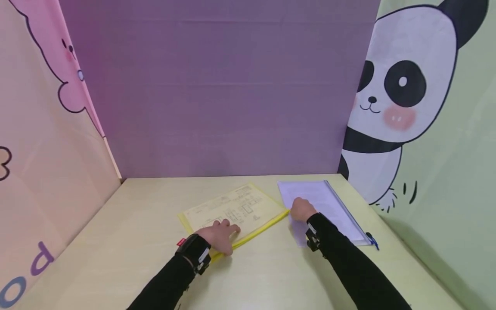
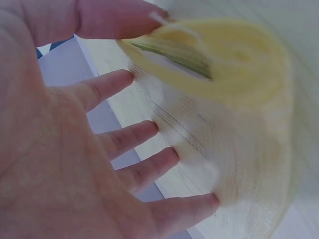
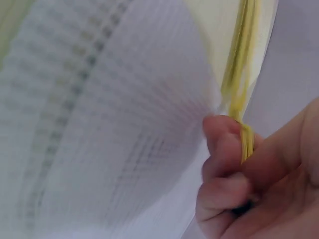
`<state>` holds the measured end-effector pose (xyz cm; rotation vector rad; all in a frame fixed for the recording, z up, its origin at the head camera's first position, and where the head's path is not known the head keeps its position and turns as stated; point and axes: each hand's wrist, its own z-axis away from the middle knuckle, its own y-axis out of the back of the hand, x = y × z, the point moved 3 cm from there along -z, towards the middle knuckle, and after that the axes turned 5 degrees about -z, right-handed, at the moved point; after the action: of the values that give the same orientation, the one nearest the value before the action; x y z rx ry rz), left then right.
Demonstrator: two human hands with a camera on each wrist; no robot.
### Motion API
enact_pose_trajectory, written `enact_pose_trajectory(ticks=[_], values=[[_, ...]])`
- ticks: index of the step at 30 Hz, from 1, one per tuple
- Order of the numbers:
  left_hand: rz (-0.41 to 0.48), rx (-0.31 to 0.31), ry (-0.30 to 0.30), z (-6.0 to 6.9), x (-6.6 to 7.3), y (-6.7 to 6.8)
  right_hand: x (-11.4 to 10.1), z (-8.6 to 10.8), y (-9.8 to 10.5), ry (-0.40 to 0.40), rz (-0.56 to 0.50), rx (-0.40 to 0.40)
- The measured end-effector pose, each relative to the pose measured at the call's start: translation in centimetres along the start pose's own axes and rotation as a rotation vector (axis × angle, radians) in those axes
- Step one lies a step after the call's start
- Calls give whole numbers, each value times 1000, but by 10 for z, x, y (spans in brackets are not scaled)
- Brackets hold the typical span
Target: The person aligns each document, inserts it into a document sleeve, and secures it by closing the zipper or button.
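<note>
A yellow report cover [image 1: 187, 221] with printed sheets [image 1: 240, 206] inside lies at a slant on the table. Its yellow spine bar [image 1: 267, 226] runs along the near edge. My left hand [image 1: 220, 236] rests on the cover's near left part, fingers spread and nearly straight. The left wrist view shows the fingertips [image 2: 167, 154] touching the sheets and the thumb by the curved yellow cover edge [image 2: 269, 55]. At the bar's right end, my right hand [image 1: 303, 210] pinches the yellow bar [image 3: 246, 142] between thumb and curled fingers. Sheets [image 3: 109, 124] fan out beside it.
To the right, partly under my right hand and sleeve, lies a pale purple report cover [image 1: 317, 196] with a dark blue spine bar [image 1: 342, 209]. A small blue item [image 1: 373, 241] sits at its near right corner. A purple wall [image 1: 232, 94] stands behind the table.
</note>
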<state>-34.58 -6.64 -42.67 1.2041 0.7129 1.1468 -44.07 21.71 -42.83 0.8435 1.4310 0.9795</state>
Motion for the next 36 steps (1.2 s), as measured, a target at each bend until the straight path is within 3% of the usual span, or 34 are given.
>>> enact_pose_trajectory(ticks=[7,11,19,26,36], values=[[-1,0,6,-2,1,-1,-1,6,0,46,-45,-35],[33,-5,3,-3,1,-2,-1,8,-4,81,62,-25],[15,6,85,-3,-1,-4,-2,3,-16,135,247,40],[0,1,112,0,2,0,-6,-1,-23,154,239,73],[-4,1,118,-5,2,0,-19,6,-27,167,256,51]])
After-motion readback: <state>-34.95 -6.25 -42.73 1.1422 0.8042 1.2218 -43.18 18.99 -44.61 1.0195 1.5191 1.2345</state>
